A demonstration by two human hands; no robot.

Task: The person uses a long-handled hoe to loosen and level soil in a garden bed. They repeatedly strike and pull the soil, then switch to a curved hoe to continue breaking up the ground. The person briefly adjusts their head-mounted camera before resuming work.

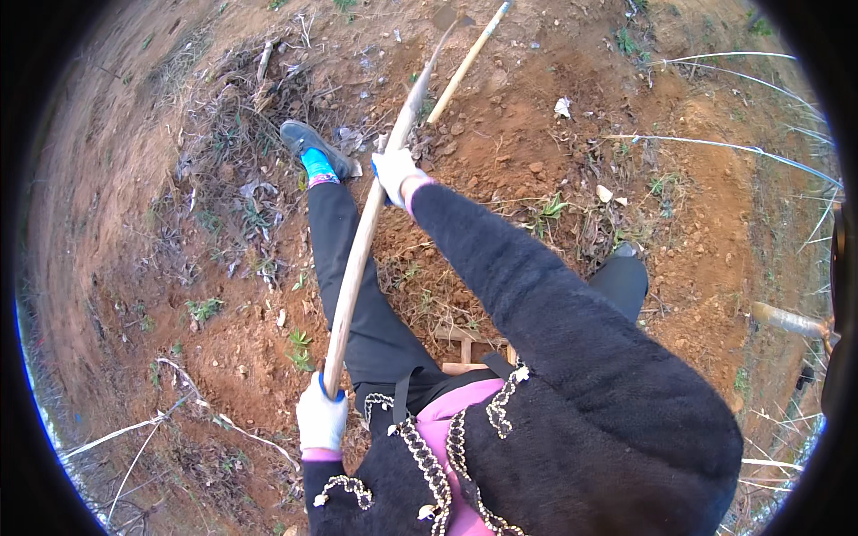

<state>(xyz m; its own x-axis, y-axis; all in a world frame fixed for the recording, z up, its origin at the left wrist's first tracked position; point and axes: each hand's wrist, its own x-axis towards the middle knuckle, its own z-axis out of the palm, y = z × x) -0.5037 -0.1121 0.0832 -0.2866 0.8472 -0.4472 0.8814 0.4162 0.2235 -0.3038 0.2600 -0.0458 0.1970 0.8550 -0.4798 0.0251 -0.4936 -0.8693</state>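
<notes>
A long pale wooden handle point(356, 268) runs from the lower left up to the top middle, where its far end looks blurred. My left hand point(322, 414), in a white glove with a blue edge, is closed around its lower end. Farther up the shaft, my right hand point(397, 171), gloved alike, grips it, with the black sleeve reaching across from the right. A second wooden pole point(469, 63) lies on the reddish soil just beyond, to the right of the handle's far part. What tool head the held handle carries cannot be made out.
Dry weeds and roots point(248, 127) lie near my shoe point(312, 144). A wooden frame point(462, 345) rests on the ground by my lap. Pale strings point(724, 142) stretch at the right and lower left. Another person's dark shape point(841, 321) may be at the right rim.
</notes>
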